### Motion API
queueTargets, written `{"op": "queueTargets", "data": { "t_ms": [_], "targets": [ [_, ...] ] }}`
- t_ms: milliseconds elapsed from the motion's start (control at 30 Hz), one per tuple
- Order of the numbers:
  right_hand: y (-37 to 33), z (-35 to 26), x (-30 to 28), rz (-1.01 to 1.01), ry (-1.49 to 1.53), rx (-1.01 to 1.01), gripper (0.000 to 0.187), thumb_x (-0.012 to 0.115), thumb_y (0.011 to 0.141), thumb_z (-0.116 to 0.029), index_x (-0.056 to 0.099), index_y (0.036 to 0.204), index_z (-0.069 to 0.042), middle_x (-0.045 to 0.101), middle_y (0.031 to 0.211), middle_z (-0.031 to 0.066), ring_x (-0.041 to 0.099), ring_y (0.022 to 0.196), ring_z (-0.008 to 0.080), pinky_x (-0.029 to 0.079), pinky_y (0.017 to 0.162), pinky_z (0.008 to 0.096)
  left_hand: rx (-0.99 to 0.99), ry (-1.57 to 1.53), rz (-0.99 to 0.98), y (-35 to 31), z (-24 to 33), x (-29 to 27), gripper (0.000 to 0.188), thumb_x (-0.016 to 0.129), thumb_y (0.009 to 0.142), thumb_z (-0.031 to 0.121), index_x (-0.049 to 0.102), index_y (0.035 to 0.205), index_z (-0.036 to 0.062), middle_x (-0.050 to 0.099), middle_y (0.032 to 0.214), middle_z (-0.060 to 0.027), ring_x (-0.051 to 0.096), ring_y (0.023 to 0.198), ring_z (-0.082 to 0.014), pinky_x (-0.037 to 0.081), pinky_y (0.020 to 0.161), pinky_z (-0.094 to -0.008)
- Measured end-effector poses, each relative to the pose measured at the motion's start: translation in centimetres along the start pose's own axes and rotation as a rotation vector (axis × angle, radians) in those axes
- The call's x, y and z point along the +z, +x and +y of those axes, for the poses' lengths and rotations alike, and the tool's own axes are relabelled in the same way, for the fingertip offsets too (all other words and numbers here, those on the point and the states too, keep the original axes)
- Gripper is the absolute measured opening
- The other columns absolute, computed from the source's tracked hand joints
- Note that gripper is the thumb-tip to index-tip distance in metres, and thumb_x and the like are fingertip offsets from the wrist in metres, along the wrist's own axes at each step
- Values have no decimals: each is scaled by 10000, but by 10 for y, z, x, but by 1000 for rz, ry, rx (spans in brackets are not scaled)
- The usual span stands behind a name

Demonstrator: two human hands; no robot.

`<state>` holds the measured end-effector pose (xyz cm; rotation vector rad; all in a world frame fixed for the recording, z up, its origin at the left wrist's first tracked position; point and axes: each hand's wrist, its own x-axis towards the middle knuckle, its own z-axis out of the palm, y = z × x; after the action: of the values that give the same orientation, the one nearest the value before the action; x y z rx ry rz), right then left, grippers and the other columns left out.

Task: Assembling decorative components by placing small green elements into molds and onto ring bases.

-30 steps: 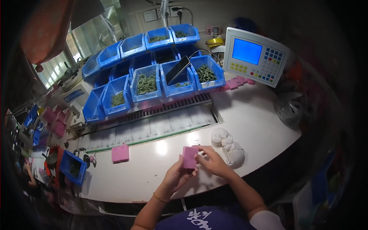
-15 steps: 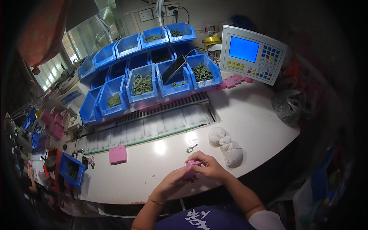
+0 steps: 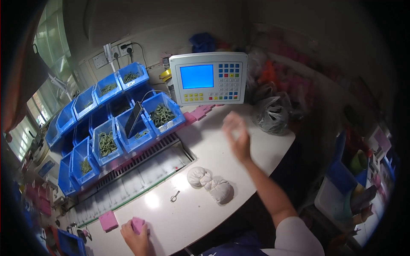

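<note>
My left hand (image 3: 136, 240) is closed around a small pink block (image 3: 139, 225) low over the white table. Beside it on the table lies a second, flat pink block (image 3: 108, 221), not touched. My right hand (image 3: 237, 135), blurred by motion, reaches out over the far right of the table, below the control panel (image 3: 208, 79) with its blue screen and coloured keys. Its fingers are stretched out and apart, and I see nothing in them. A small ring-shaped piece with a stem (image 3: 175, 196) rests mid-table, near a tied white cloth bundle (image 3: 209, 183).
Tilted blue bins (image 3: 106, 143) holding green ring-like pieces stand in tiers at the back left, and a dark phone (image 3: 133, 119) leans in one. More pink blocks (image 3: 198, 112) lie under the panel. A dark plastic bag (image 3: 272, 116) sits at the table's right edge.
My hands have parted. The left kept the pink block and moved left, near the flat block; the right let go and swung up and right toward the panel. The view has turned right.
</note>
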<state>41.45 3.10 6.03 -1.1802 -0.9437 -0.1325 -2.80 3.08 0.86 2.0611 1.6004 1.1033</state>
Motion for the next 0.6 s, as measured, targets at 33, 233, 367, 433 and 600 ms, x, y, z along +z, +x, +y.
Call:
{"op": "queueTargets", "data": {
  "t_ms": [33, 233, 367, 433, 600],
  "targets": [
    [40, 14, -20, 102, -148, -52, 391, 685, 900, -181, 554, 1228, -14, 633, 1136, 101, 592, 1062, 211, 450, 956, 345, -22, 60, -77, -2, -3, -8, 413, 750, 772, 168, 613, 1089, -60, 591, 1068, -194, 583, 959, -331, 467, 845, -414],
    [154, 64, -26, 98, -109, -40, 539, 649, 930, -370, 492, 1284, 5, 610, 1194, 175, 586, 1129, 276, 435, 970, 361, -51, 227, -129, -17, -15, -17, 457, 723, 834, 193, 593, 1186, -67, 567, 1198, -254, 542, 1090, -348, 458, 875, -416],
    [153, 64, -4, 149, -86, 27, 428, 656, 935, -369, 488, 1139, -32, 557, 1026, 92, 573, 945, 198, 457, 844, 331, -75, 178, 54, -15, -49, -8, 451, 789, 663, 189, 617, 1007, -47, 569, 952, -177, 577, 845, -357, 474, 782, -432],
    [164, 77, -30, 171, -114, 71, 513, 661, 930, -362, 446, 1237, -12, 540, 1177, 130, 561, 1074, 237, 443, 954, 355, -125, 116, 0, -5, -34, -7, 451, 800, 664, 230, 636, 984, -42, 594, 913, -174, 596, 848, -338, 482, 780, -419],
    [133, 61, -38, 236, -535, -249, 630, 609, 972, -297, 326, 1454, -6, 466, 1356, 219, 504, 1189, 321, 387, 1036, 398, -247, -44, 84, 34, -27, 9, 405, 791, 713, 255, 659, 963, -35, 628, 901, -168, 615, 833, -327, 501, 781, -392]
  ]
}}
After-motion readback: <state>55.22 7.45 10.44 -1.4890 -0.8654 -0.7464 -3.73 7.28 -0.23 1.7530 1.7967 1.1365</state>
